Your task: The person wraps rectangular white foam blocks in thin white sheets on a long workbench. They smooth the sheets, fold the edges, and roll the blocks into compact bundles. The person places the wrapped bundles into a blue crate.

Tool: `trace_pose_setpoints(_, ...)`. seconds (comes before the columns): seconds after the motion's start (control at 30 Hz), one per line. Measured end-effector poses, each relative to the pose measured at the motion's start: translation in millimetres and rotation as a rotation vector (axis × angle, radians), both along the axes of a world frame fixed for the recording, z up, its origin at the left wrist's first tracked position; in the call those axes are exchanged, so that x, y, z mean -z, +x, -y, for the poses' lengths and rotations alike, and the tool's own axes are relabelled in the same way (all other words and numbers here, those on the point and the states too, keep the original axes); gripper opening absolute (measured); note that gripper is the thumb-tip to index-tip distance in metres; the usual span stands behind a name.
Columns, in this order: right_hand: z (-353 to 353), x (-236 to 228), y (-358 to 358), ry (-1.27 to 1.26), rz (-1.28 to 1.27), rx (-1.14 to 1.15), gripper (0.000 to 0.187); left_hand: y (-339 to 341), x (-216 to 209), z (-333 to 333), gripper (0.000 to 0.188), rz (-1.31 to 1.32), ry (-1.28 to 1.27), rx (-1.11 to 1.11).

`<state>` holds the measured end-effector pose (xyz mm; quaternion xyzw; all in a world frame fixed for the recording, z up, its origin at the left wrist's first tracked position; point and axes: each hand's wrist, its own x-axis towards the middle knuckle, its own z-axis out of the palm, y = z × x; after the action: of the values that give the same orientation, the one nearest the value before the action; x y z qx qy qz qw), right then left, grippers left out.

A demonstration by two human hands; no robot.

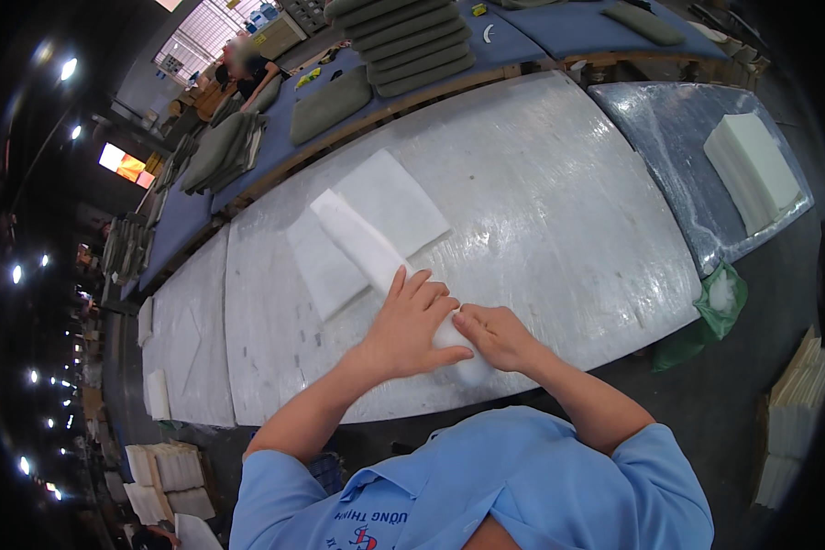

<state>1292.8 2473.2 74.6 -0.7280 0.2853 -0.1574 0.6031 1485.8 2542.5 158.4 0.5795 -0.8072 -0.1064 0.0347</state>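
A long white strip of soft, padding-like material (357,236) lies diagonally on the plastic-covered table (559,211), over a thin white sheet (394,194) that spreads out on both sides of it. My left hand (414,325) rests on the strip's near part, palm down, with its fingers extended and thumb apart. Close beside it, my right hand (495,335) has its fingers curled around the near end of the strip. Part of the strip is hidden beneath my hands, and its near end hangs close to the table's front edge.
Behind stands a blue-topped table (513,41) with a tall stack of grey-green cushions (403,46). White sheets (752,170) are piled on a plastic-wrapped surface at right, above a green bag (722,302). Another person (252,73) works at the far left. More stacks (793,417) stand at lower right.
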Motion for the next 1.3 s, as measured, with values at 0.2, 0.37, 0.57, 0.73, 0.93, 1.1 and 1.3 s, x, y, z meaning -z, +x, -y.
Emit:
trace_pose_setpoints(0.2, -5, 25, 10, 0.137, 0.175, -0.018, 0.051, -29, 23, -32, 0.088, -0.05, -0.174, -0.175)
trace_pose_setpoints(0.37, -1, 38, 18, 0.13, 0.137, -0.062, 0.05, -29, 24, -41, 0.087, 0.048, -0.174, -0.224)
trace_pose_setpoints(0.57, 9, 134, -5, -0.136, -0.161, 0.04, 0.043, -32, 6, -33, 0.086, 0.033, -0.132, -0.212)
trace_pose_setpoints(0.73, 5, 72, -7, 0.19, 0.147, 0.083, 0.04, -29, 5, -50, 0.088, 0.04, -0.065, -0.276)
trace_pose_setpoints(0.93, -7, -30, 2, -0.235, 0.055, -0.151, 0.053, -28, 0, -44, 0.102, 0.083, -0.01, -0.266)
trace_pose_setpoints(1.1, -4, -42, 6, -0.371, -0.029, -0.153, 0.047, 0, -15, -36, 0.118, -0.139, 0.091, -0.151)
trace_pose_setpoints(1.3, -13, -22, 17, -0.297, 0.017, -0.106, 0.027, 4, -12, -35, 0.118, -0.132, 0.103, -0.159)
